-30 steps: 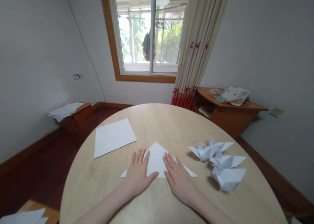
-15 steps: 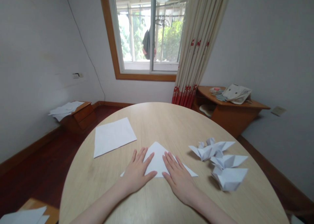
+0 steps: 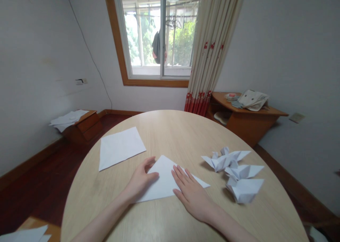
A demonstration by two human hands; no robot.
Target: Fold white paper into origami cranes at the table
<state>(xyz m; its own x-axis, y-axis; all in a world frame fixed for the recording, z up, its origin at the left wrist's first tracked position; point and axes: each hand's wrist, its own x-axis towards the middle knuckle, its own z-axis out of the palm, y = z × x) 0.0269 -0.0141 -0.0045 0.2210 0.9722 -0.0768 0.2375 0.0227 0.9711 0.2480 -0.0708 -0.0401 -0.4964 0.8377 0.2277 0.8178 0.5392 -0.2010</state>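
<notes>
A white sheet of paper [image 3: 162,183], folded to a triangle, lies on the round table in front of me, its peak pointing away. My right hand [image 3: 190,192] rests flat on its right half, fingers stretched out. At the paper's left edge is my left hand [image 3: 142,178], its fingers bent and the thumb held apart from them over the paper. The left corner of the triangle is hidden behind that hand and wrist.
White paper sheets [image 3: 122,148] lie at the table's far left. Several folded paper figures [image 3: 244,190] stand at the right on the light wooden table [image 3: 170,128]. Beyond are a small cabinet [image 3: 87,125] with papers and a corner desk [image 3: 247,125] with a bag.
My left hand has slid left from the paper's middle to its edge, curling from flat. The triangle has turned slightly, its lower edge now slanting. My right hand still lies flat on it.
</notes>
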